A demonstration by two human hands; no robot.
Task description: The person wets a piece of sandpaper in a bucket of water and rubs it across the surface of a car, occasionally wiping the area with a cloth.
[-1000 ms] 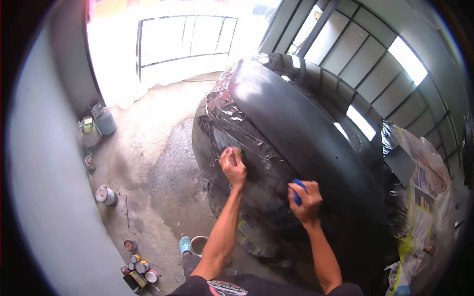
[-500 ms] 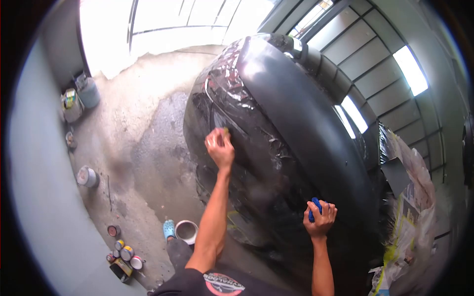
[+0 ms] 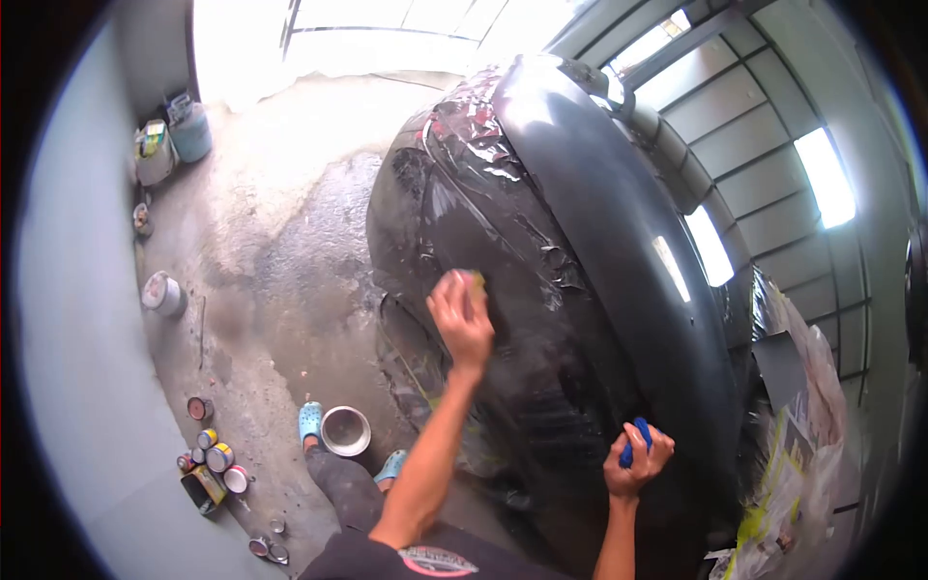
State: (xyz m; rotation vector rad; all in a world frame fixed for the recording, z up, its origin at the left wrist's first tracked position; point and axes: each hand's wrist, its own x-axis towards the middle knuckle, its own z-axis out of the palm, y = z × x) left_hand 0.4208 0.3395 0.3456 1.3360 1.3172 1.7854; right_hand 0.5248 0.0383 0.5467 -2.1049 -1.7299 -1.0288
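My left hand [image 3: 462,324] is closed around a small yellow-and-pink pad [image 3: 474,281], over the dark front of a car near its headlight area. The pad's underside is hidden by my fingers. Lower right, my right hand [image 3: 638,462] grips a bunched blue cloth [image 3: 635,444] by the near edge of the hood. That hood [image 3: 604,213] is smooth, dark and glossy at its far end. Crinkled black plastic film [image 3: 493,159] covers parts of the car's front beside it.
A white bucket [image 3: 346,431] stands on the wet concrete floor [image 3: 280,290] by my feet in blue clogs [image 3: 309,420]. Several paint cans [image 3: 220,456] sit along the grey wall [image 3: 77,338], with more buckets [image 3: 189,133] farther off. Crumpled masking sheets [image 3: 802,435] hang at the right.
My view has shifted, bringing more of my legs and the floor into sight. My left hand, still on the pad, has moved toward me and rightward; my right hand keeps the blue cloth.
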